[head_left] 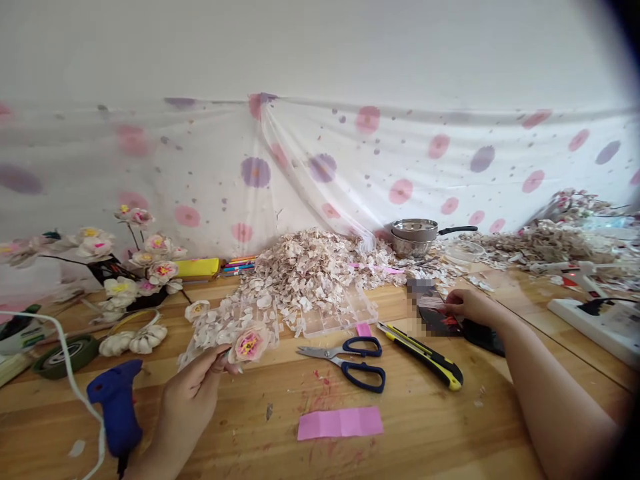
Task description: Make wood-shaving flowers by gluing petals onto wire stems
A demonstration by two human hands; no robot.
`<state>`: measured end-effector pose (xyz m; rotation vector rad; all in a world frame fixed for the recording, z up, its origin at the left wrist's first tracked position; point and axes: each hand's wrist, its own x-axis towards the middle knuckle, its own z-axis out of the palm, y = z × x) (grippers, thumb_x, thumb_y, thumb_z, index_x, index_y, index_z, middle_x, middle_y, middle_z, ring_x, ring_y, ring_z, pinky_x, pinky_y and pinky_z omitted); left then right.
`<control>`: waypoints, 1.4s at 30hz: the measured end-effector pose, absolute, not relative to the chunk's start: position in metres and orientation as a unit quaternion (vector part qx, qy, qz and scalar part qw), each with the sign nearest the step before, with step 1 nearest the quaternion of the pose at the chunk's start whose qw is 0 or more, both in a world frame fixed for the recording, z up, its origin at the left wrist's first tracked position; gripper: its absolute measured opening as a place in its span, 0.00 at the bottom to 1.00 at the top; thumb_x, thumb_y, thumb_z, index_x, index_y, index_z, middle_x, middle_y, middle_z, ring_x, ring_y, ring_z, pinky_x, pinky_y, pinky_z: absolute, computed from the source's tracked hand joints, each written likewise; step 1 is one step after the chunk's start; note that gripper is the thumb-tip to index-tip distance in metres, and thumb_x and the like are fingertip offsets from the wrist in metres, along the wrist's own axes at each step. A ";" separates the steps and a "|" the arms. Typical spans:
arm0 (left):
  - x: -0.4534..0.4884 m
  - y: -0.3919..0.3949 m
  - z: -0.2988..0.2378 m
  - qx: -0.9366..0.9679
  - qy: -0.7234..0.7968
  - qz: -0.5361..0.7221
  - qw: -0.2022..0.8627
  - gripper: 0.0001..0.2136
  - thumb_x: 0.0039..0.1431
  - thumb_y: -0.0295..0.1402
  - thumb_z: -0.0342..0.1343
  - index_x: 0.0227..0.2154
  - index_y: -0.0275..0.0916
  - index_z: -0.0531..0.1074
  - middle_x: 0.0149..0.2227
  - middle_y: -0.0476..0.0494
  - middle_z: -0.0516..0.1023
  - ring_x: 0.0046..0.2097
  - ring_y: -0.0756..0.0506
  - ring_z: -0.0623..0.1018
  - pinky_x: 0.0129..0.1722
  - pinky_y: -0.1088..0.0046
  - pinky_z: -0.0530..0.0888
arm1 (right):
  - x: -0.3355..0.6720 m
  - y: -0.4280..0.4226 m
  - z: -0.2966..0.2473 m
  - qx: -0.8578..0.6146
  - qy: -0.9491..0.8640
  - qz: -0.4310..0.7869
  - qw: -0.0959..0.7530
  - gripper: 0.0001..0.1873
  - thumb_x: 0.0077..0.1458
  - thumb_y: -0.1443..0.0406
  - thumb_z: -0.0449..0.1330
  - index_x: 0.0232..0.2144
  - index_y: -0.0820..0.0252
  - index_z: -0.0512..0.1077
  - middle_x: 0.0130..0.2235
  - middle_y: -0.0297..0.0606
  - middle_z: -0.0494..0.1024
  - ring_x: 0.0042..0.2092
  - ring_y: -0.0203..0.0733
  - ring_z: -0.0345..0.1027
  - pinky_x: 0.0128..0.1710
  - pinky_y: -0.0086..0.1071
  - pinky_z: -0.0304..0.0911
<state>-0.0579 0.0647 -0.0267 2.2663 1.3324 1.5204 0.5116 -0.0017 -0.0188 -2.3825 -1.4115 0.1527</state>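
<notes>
My left hand pinches a handmade flower by its base. It has pale petals and a pink and yellow middle. Farther right, my right hand is closed, its fingertips at a dark flat item that is partly blurred out; what they grip cannot be made out. Between the hands lie scissors with dark blue handles, blades slightly apart, and a yellow and black utility knife. A pink crepe paper strip lies flat in front of the scissors.
A large heap of pale dried petals covers the middle back, partly over a clear tray. A blue glue gun, a white cord and green tape are at left. Finished flowers, a metal pan and a power strip stand farther out.
</notes>
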 end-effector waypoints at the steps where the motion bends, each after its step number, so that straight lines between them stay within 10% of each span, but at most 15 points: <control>1: -0.057 0.064 -0.025 0.745 0.440 0.500 0.049 0.15 0.60 0.44 0.49 0.29 0.41 0.77 0.24 0.50 0.81 0.27 0.45 0.80 0.32 0.73 0.78 | 0.513 0.000 -0.020 -0.848 -0.495 0.050 0.185 0.20 0.42 0.47 0.61 0.21 0.59 0.72 0.22 0.37 0.75 0.28 0.43 0.69 0.29 0.32 0.59; 9: -0.061 0.068 -0.018 0.770 0.424 0.477 0.010 0.14 0.59 0.44 0.50 0.28 0.43 0.77 0.23 0.51 0.81 0.26 0.45 0.81 0.29 0.74 0.78 | 0.517 -0.002 -0.021 -0.849 -0.487 0.065 0.195 0.21 0.51 0.50 0.53 0.25 0.60 0.74 0.26 0.40 0.77 0.32 0.45 0.69 0.31 0.32 0.59; 42: -0.057 0.060 -0.018 0.759 0.442 0.476 0.043 0.18 0.62 0.47 0.46 0.35 0.41 0.77 0.25 0.52 0.81 0.29 0.47 0.80 0.35 0.76 0.77 | 0.517 -0.008 -0.029 -0.781 -0.535 0.170 0.273 0.24 0.36 0.45 0.64 0.24 0.59 0.72 0.25 0.37 0.77 0.29 0.43 0.69 0.28 0.32 0.60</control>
